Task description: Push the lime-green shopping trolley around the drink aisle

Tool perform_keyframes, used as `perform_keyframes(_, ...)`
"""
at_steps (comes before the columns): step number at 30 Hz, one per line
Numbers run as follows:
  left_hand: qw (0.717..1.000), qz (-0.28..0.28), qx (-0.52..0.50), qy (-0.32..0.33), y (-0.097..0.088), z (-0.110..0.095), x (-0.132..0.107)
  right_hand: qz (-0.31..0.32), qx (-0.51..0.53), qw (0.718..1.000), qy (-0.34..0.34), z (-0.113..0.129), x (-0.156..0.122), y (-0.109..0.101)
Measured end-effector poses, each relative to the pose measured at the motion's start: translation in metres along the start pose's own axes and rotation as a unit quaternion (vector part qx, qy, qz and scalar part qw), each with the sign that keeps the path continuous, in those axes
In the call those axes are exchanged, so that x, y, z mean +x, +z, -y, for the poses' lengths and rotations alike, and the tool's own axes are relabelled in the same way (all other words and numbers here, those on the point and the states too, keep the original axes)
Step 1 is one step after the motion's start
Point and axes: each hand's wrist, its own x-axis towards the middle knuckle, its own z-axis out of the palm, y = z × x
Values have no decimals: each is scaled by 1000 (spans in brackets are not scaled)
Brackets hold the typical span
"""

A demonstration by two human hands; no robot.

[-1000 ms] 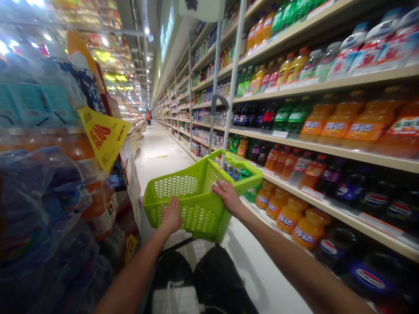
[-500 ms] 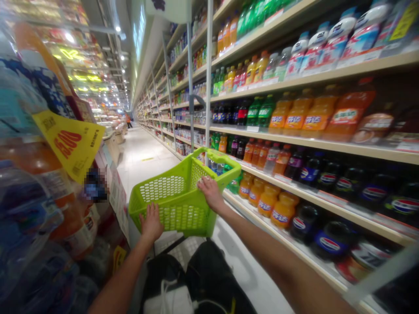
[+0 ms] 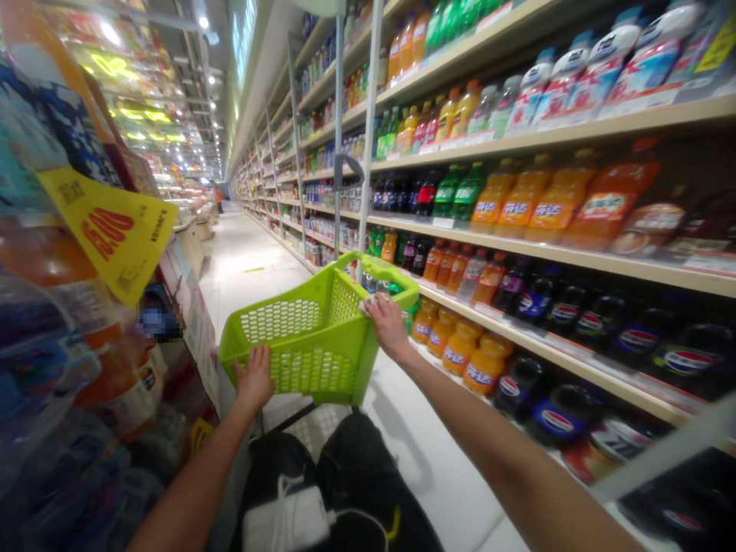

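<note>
A green plastic shopping cart (image 3: 322, 360) with perforated walls stands slantwise in front of my legs, its handle end to the right. My left hand (image 3: 256, 377) lies against the near side wall at the cart's left end, its fingers stretched out. Farther right, my right hand (image 3: 388, 322) has its fingers bent over the rim by the handle; a small white spot shows at its fingers, too small to name. The cart's basket shows no goods, though its floor is partly hidden by the near wall.
Shelves of bottled drinks (image 3: 511, 203) line the right side, with a metal post (image 3: 371, 138) along them. Stacked bottles with a yellow price tag (image 3: 109, 230) crowd the left. A tiled aisle (image 3: 241, 245) runs ahead, a person (image 3: 219, 198) far along it. A white device (image 3: 287, 521) with cables rests on my lap.
My right hand has slid right along the cart's rim toward the handle. The left hand stays on the near wall, shifted slightly. The view has moved a little.
</note>
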Motion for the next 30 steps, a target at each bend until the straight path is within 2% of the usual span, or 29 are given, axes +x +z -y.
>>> perform_keyframes(6,1000,23,-7,-13,-7,8,11,16,33,999,-6,18,2,20)
perform_keyframes(10,999,31,-6,-18,-7,3,9,2,52,998,-20,8,12,27)
perform_keyframes(14,1000,15,-18,-10,-6,-10,3,-1,46,999,-1,4,22,36)
perform_keyframes(17,999,17,-35,-3,-9,-20,0,37,45,998,-17,24,25,51)
perform_keyframes(20,998,27,-45,22,-8,-28,0,88,56,992,-68,61,23,70)
perform_keyframes(24,996,30,-37,71,2,-23,-4,120,81,987,-76,101,14,84)
perform_keyframes(26,998,19,-21,55,9,-14,-8,123,93,986,-58,105,10,83)
perform_keyframes(30,1000,-9,10,2,18,3,-17,123,111,986,-25,88,9,80)
